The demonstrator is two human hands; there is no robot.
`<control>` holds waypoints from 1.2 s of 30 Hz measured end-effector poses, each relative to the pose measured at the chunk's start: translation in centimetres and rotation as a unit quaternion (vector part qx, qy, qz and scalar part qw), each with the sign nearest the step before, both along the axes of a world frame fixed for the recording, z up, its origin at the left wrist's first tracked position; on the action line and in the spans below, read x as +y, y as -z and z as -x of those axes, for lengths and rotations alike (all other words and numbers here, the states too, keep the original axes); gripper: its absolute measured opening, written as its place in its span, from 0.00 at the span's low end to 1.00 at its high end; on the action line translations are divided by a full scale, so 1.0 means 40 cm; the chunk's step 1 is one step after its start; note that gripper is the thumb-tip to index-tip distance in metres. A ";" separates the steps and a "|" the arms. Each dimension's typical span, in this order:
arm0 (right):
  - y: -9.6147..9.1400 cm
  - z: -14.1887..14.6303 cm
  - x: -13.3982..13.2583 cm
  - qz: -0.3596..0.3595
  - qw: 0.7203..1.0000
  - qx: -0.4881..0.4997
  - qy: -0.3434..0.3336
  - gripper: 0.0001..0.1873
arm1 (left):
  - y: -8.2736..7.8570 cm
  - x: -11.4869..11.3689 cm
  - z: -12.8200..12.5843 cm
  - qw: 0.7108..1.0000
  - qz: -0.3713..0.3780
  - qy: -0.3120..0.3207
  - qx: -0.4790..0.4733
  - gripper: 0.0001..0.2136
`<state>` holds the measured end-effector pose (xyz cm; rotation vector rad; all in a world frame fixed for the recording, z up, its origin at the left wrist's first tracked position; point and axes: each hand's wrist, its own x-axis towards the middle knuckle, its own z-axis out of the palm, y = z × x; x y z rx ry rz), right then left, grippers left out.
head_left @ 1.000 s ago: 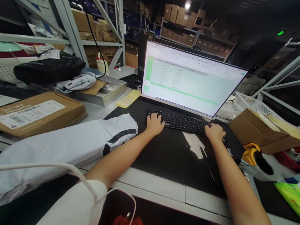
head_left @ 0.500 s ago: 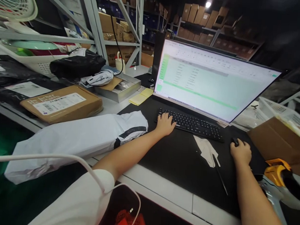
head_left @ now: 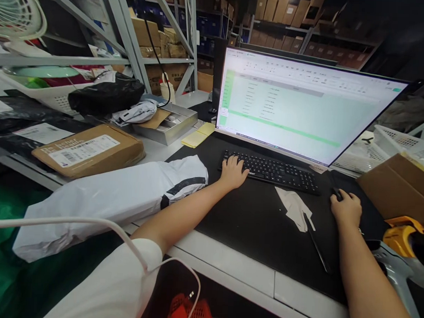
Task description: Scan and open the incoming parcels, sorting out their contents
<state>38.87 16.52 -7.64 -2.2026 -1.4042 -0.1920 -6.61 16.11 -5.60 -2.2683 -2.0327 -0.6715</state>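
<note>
Head view: before the wide, black-edged lit monitor (head_left: 298, 106) I see the long black keyboard (head_left: 278, 173), the left hand (head_left: 234, 173) on its left end, fingers loosely spread, grasping nothing; near the monitor's lower-right corner, the right hand (head_left: 347, 209), fingers half-curled, grips a small black mouse (head_left: 337, 195).

I can make out a fan (head_left: 18, 12) at upper left. Lower down I see a brown box (head_left: 102, 162), with a long white package (head_left: 112, 187) near it. Yellow paper (head_left: 199, 135) lies just beside a metal tray (head_left: 184, 130). On the dark mat (head_left: 244, 235) I spot a pale scrap (head_left: 292, 207) by a thin black stick (head_left: 319, 251). To the right, I see a carton (head_left: 397, 186) near a white basket (head_left: 398, 141).
</note>
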 end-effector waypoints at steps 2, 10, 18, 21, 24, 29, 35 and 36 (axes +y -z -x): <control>0.002 -0.005 0.004 -0.003 1.000 0.004 -0.002 0.30 | 0.000 0.000 0.000 1.000 0.002 -0.002 0.001 0.25; -0.009 0.001 0.008 -0.031 0.999 0.007 0.022 0.32 | -0.001 0.001 0.000 1.000 0.007 0.000 -0.001 0.26; -0.062 -0.029 -0.002 -0.001 0.994 -0.018 0.109 0.32 | -0.009 -0.009 0.000 1.000 0.001 -0.005 0.006 0.26; -0.054 -0.026 -0.005 0.010 0.990 0.003 0.138 0.33 | -0.009 -0.006 0.002 1.000 0.005 -0.002 0.009 0.26; -0.044 -0.022 -0.006 0.006 0.988 0.003 0.153 0.33 | -0.006 -0.001 0.003 1.000 0.006 -0.004 0.012 0.26; -0.038 -0.031 -0.007 0.021 0.988 0.002 0.152 0.32 | -0.006 -0.001 0.002 1.000 0.008 -0.003 0.014 0.26; -0.034 -0.042 -0.004 0.029 0.989 -0.003 0.142 0.30 | -0.008 -0.004 0.002 1.000 0.015 0.000 0.010 0.27; -0.034 -0.042 -0.003 0.029 0.989 -0.003 0.142 0.31 | -0.008 -0.004 0.002 1.000 0.017 -0.001 0.010 0.27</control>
